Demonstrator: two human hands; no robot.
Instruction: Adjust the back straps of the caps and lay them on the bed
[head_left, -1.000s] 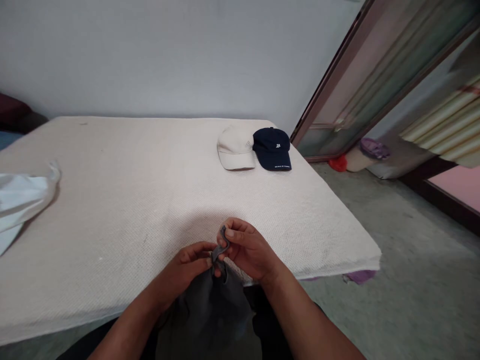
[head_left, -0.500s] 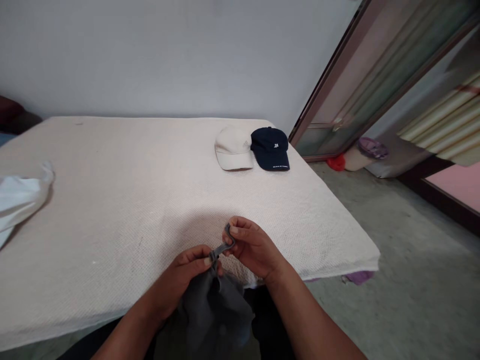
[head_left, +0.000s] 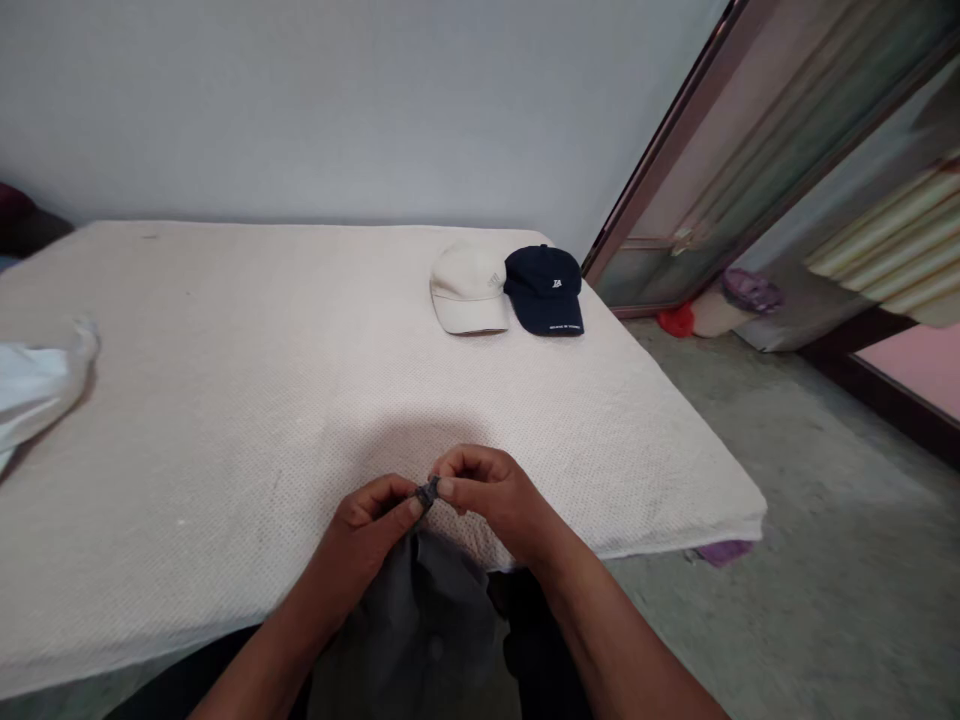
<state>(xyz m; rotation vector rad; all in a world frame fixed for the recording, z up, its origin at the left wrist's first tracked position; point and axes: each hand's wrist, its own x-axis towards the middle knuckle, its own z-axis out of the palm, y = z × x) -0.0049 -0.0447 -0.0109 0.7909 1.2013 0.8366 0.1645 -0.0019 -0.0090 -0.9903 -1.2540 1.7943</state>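
As the right hand [head_left: 489,490] pinches fabric [head_left: 427,491], a navy cap [head_left: 541,295] bears lettering [head_left: 556,284].

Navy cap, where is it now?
In the head view, right of centre: the navy cap lies near the far right corner of the pale-covered surface, immediately right of the beige cap.

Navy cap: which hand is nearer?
Right. The right hand is nearer the camera than the navy cap and slightly left of it; the left hand likewise, but farther left.
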